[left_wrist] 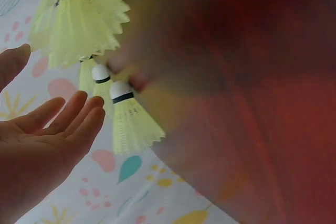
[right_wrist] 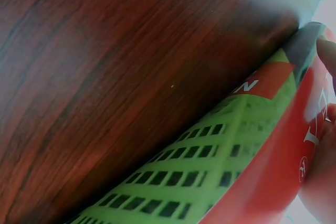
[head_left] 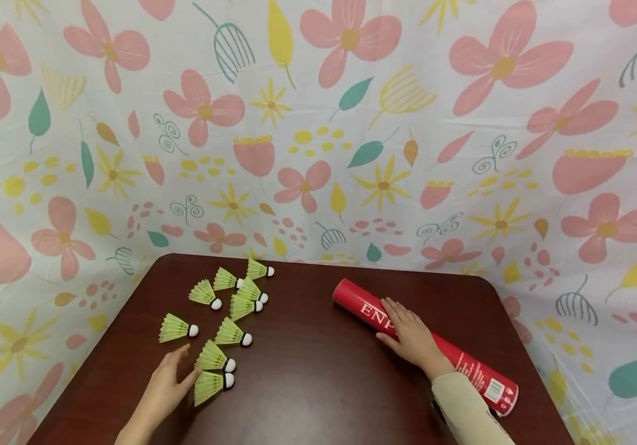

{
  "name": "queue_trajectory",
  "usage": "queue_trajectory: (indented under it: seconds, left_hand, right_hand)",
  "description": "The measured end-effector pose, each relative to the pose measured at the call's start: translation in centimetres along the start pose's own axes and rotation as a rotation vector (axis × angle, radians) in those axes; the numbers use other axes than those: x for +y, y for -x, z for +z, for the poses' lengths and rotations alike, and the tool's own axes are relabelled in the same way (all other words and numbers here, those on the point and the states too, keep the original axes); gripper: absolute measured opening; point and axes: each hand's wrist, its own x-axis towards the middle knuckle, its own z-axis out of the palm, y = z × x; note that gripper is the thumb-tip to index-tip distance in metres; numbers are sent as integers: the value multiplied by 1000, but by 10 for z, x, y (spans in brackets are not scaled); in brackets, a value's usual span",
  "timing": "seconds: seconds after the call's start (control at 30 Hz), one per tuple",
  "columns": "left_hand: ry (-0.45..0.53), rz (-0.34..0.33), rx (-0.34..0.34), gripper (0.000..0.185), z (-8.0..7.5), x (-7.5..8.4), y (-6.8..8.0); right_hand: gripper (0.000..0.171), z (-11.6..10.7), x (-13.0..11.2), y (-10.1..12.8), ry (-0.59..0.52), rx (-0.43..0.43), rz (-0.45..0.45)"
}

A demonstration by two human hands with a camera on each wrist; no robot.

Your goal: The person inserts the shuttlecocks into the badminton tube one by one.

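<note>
My left hand [head_left: 164,388] hovers at the left of the table, fingers loosely spread with nothing held. Close to its fingertips lie two yellow-green shuttlecocks [head_left: 213,386] with white cork tips and black bands, one against the other. Another shuttlecock [head_left: 174,328] lies just beyond the hand. My right hand [head_left: 412,339] rests on a red cylindrical shuttlecock tube [head_left: 454,358], which lies slanted on the table. Its fingers stretch over the tube's top, with the thumb along the near side. The right wrist view shows a green printed panel [right_wrist: 194,166] on the tube's side.
More shuttlecocks [head_left: 246,307] are scattered toward the table's back left. The dark brown wooden table [head_left: 296,364] has rounded far corners. A floral-print white cloth [head_left: 318,142] hangs behind it and at both sides.
</note>
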Motion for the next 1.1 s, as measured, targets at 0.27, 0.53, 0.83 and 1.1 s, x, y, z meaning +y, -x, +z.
queue_trajectory:
  seconds: [0.27,0.53,0.83,1.1]
  left_hand:
    - [44,-70,-10,62,9,-9,4]
    - [94,-129,18,38,11,-7,8]
    - [87,-149,12,25,12,-5,8]
    - [236,-193,17,20,16,-5,7]
  right_hand:
    - [85,1,0,-1,34,14,-32]
    - [86,4,-1,2,69,61,-71]
    - [84,7,-5,3,81,99,-81]
    - [82,8,-10,4,115,112,-97]
